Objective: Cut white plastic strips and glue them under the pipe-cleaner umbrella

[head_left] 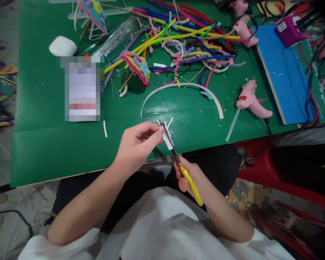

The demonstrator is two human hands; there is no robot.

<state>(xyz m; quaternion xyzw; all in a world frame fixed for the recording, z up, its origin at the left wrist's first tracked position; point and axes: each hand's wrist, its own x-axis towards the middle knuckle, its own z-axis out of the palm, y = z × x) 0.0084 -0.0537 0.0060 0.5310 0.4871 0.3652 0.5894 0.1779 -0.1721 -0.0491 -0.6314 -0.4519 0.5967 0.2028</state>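
Observation:
My left hand (138, 144) pinches a small white strip (167, 140) between thumb and fingers, just over the table's near edge. Yellow-handled scissors (190, 185) are gripped in my right hand (191, 173), their dark blades pointing up and left. The blades lie along the white strip, close to my left fingertips; whether they are cutting into it I cannot tell. Another thin white piece (170, 123) shows beside the blade tips. Beyond my hands a long pale strip (184, 85) curves in an arch on the green table (43, 151).
Several colourful pipe cleaners (178, 36) lie heaped at the back. A pink glue gun (250, 101) with a clear stick rests at right, near a blue board (281, 79). On the left are a white rounded case (63, 46), a blurred-out rectangular object (83, 90) and a white scrap (105, 129).

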